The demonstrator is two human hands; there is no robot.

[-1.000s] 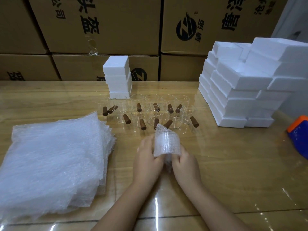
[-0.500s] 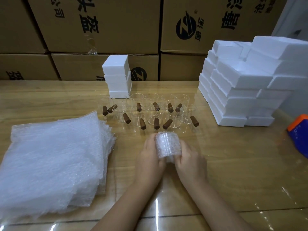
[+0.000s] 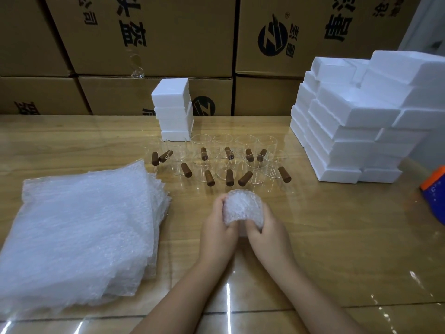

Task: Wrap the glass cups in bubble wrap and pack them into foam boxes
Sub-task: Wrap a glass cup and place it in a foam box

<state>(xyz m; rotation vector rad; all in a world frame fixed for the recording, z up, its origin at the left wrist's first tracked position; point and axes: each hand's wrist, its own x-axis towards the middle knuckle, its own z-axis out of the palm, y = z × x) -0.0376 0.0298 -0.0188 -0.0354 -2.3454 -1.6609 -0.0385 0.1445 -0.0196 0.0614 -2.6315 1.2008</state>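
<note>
Through the head camera, the person's left hand (image 3: 218,233) and right hand (image 3: 267,233) met over the middle of the worktop (image 3: 337,237). Between them was a bubble-wrapped cup (image 3: 242,206), a rounded white bundle; whether it touched the wood I could not tell. Each grip was curled round the bundle from its own side, with the thumbs pressed in at its near end where the loose wrap gathered. Just beyond it stood the bare glass cups (image 3: 216,162) in loose rows, their brown handles pointing various ways. To the left lay a thick stack of bubble wrap sheets (image 3: 79,232). Behind the cups rose a small stack of foam boxes (image 3: 173,109), and a much bigger pile of foam boxes (image 3: 356,126) stood at the right. An orange-and-blue object (image 3: 433,191) showed at the right edge, and cardboard cartons (image 3: 168,32) walled the back.
</note>
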